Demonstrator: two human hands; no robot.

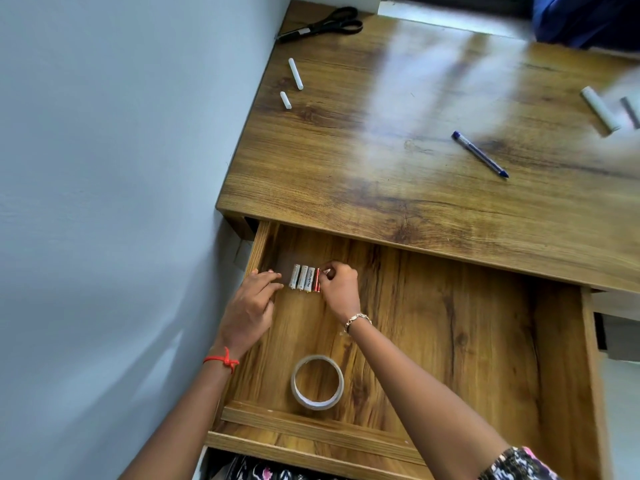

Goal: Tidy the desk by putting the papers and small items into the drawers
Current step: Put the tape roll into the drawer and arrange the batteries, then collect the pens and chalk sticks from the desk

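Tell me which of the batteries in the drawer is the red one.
The red battery sits at the row's right end, pinched by the right hand; the other three batteries are silver-white.

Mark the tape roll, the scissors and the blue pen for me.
tape roll (317,405), head view, on its near rim.
scissors (317,28), head view, beside the pivot.
blue pen (480,154), head view, mid-barrel.

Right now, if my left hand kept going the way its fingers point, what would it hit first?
Your left hand would probably meet the white battery at the near end of the row in the drawer; only a small gap shows.
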